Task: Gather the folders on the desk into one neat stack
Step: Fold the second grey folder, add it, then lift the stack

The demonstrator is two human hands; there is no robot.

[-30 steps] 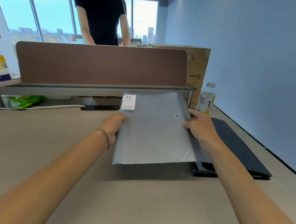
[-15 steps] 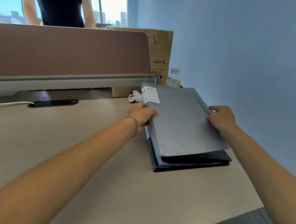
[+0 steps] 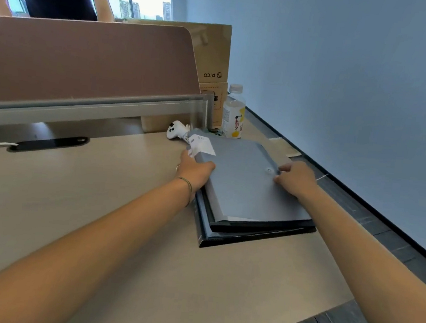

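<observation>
A grey folder (image 3: 246,186) with a white label at its far left corner lies on top of a dark folder (image 3: 251,235) near the right end of the desk (image 3: 96,214). The grey one sits slightly askew, its near edge set back from the dark folder's edge. My left hand (image 3: 195,171) grips the grey folder's left edge, thumb on top. My right hand (image 3: 294,179) holds its right edge, fingers beside the round clasp.
A white controller (image 3: 175,130) and a plastic bottle (image 3: 234,112) stand just behind the folders. Cardboard boxes (image 3: 212,56) and a brown divider panel (image 3: 85,61) line the back. A person in black stands beyond the divider. The desk's right edge runs close to the stack.
The grey folder went from the middle of the desk to the right and came down onto the dark folder. Both hands stayed on its edges.
</observation>
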